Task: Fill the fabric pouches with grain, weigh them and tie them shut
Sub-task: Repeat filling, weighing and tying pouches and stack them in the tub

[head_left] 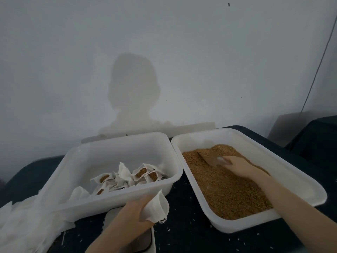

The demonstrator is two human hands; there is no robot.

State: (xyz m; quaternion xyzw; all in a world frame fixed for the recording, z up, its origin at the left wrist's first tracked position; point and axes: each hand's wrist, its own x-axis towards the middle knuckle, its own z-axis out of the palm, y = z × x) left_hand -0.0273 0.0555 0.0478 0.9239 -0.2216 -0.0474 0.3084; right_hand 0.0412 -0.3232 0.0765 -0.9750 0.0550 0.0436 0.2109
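The fingers (pixel 145 212) of the left hand (pixel 133 212) are curled around an empty white fabric pouch (pixel 156 207), pinching its lower part so the mouth points up, ready to take grain. Going from the left: a heap of loose white cloth (pixel 23 223) lies on the dark tabletop (pixel 182 232) at the near left edge, probably the stock of unfilled pouches. Next comes a white plastic tub (pixel 82 154) holding filled white pouches (pixel 142 173), brown grain showing through them; it likely serves as the bin for finished work. Just under the left hand sits a flat grey scale (pixel 131 240), close by for weighing. Further right, a second white plastic tub (pixel 255 148) is filled with golden-brown grain (pixel 228 189). There the right hand (pixel 238 166) grips the pale handle of a brown scoop (pixel 209 157), fingers closed around it, the blade dug into the grain to lift a portion. Stray grains dot the tabletop between the tubs. The pouch is held near the grain tub, seemingly to keep the scoop's trip short.
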